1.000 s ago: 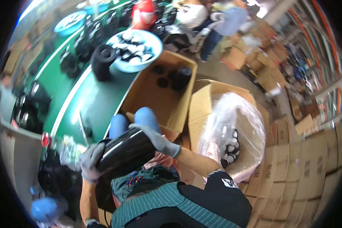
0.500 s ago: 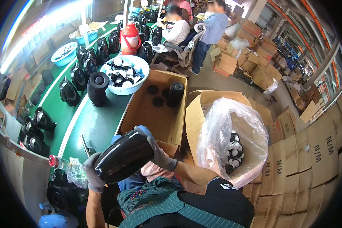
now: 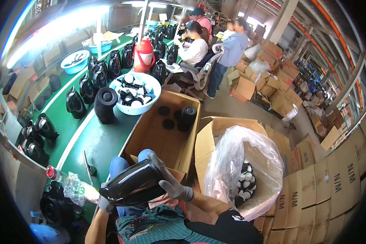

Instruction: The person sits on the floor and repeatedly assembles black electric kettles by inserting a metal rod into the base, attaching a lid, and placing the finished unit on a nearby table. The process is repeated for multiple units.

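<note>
A glossy black jug body [image 3: 134,185] lies tilted across my lap, held between my two grey-gloved hands. My left hand [image 3: 105,204] is closed at its lower left end; most of its fingers are hidden behind the jug. Against the upper right end rests my right hand [image 3: 171,183], with the fingers up along the rim and the thumb apart from them below. Close to my left hand, a clear plastic bottle with a red cap [image 3: 57,174] and crumpled clear plastic [image 3: 75,189] lie at the bench edge.
Black jugs [image 3: 74,102], stacked black discs [image 3: 105,105], a blue basin of white and black parts [image 3: 137,94] and a red flask [image 3: 143,57] stand on the green bench [image 3: 103,140]. An open carton [image 3: 136,140] and a bag-lined carton [image 3: 207,156] flank me. People sit and stand beyond.
The view has tilted up. My right hand has loosened from its wrap round the jug's end, its thumb now spread from the fingers. My left hand has slipped lower behind the jug.
</note>
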Motion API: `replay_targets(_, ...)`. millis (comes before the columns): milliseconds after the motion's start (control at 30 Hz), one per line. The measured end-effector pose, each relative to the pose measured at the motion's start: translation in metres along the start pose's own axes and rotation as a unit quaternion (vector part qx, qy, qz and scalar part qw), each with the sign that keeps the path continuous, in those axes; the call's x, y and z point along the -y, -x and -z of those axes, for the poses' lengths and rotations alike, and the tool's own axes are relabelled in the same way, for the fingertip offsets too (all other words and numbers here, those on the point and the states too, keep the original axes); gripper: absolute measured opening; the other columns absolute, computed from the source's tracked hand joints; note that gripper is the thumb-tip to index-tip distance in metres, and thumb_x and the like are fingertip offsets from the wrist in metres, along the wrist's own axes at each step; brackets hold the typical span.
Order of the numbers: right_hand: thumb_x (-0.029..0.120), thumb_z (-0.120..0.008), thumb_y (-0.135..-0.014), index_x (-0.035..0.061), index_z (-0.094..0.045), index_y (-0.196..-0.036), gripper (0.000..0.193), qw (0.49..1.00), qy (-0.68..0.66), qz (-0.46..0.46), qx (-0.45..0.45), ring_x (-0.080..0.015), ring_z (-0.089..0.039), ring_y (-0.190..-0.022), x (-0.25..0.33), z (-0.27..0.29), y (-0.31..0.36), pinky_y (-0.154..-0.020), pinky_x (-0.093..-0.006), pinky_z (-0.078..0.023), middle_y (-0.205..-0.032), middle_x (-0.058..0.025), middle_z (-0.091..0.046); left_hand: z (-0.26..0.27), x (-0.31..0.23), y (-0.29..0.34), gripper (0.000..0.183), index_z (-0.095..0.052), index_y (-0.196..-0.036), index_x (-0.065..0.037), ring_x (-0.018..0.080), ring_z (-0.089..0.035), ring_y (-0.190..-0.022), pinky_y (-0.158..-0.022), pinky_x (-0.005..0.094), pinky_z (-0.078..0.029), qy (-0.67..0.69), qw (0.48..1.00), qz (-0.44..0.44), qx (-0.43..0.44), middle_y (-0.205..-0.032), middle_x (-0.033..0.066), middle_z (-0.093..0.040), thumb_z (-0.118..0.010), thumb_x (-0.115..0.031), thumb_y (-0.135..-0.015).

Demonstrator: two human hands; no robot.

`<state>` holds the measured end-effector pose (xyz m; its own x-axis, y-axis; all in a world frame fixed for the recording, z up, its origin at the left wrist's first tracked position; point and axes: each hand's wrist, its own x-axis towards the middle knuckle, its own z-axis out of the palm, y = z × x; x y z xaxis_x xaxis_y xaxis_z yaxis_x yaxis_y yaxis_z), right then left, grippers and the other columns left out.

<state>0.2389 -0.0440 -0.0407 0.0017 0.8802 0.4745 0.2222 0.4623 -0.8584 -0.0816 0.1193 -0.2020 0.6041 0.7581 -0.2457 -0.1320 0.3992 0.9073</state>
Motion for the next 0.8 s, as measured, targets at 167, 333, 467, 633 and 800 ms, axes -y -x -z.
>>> replay_targets(167, 0.061, -0.040, -0.112, -0.0021, -0.009, -0.174, 0.093, 0.998, 0.044, 0.004, 0.036, -0.0404, -0.012, -0.167, -0.016, -0.004, 0.014, -0.134, -0.0497, -0.009, -0.180, -0.0270, -0.012, 0.001, -0.001, -0.008, 0.023, -0.079, -0.118, 0.002, 0.0099, -0.067, -0.088, -0.075, 0.0283, -0.057, -0.046, 0.998, 0.022, 0.035, -0.103, 0.0014, -0.077, -0.068, -0.005, -0.098)
replay_targets(333, 0.060, -0.039, -0.111, 0.0040, -0.016, -0.175, 0.088, 0.990, 0.108, 0.092, 0.000, -0.0466, -0.016, -0.165, -0.014, -0.006, 0.010, -0.132, -0.0561, -0.010, -0.178, -0.0312, -0.012, -0.068, -0.069, -0.003, 0.028, -0.078, -0.119, 0.005, 0.0142, -0.073, -0.093, -0.082, 0.0297, -0.061, -0.126, 0.991, -0.043, 0.025, -0.107, 0.0071, -0.079, -0.072, -0.005, -0.094)
replay_targets(467, 0.058, -0.044, -0.111, 0.0013, -0.022, -0.173, 0.087, 0.991, -0.045, 0.060, -0.109, -0.0386, -0.028, -0.162, -0.034, -0.023, 0.019, -0.130, -0.0484, -0.023, -0.178, -0.0314, -0.016, -0.103, -0.127, 0.004, 0.038, -0.080, -0.120, 0.005, 0.0176, -0.076, -0.099, -0.093, 0.0334, -0.061, -0.184, 0.979, -0.090, 0.000, -0.109, 0.0122, -0.081, -0.078, -0.012, -0.087)
replay_targets(633, 0.048, -0.038, -0.117, 0.0030, -0.028, -0.172, 0.072, 0.917, -0.311, -0.148, -0.201, -0.0232, -0.042, -0.152, -0.071, -0.036, 0.053, -0.126, -0.0375, -0.030, -0.172, -0.0175, -0.038, -0.137, -0.185, 0.006, 0.043, -0.080, -0.115, 0.003, 0.0313, -0.080, -0.095, -0.090, 0.0374, -0.062, -0.441, 0.856, -0.270, 0.019, -0.104, 0.0197, -0.080, -0.078, -0.018, -0.078)
replay_targets(800, 0.045, -0.030, -0.120, 0.0056, -0.032, -0.171, 0.064, 0.834, -0.457, -0.260, -0.164, -0.0195, -0.044, -0.150, -0.069, -0.019, 0.042, -0.130, -0.0364, -0.027, -0.169, -0.0099, -0.043, -0.161, -0.193, 0.007, 0.057, -0.074, -0.122, 0.000, 0.0395, -0.076, -0.103, -0.091, 0.0428, -0.061, -0.563, 0.747, -0.339, 0.100, -0.114, 0.0188, -0.078, -0.083, -0.019, -0.069)
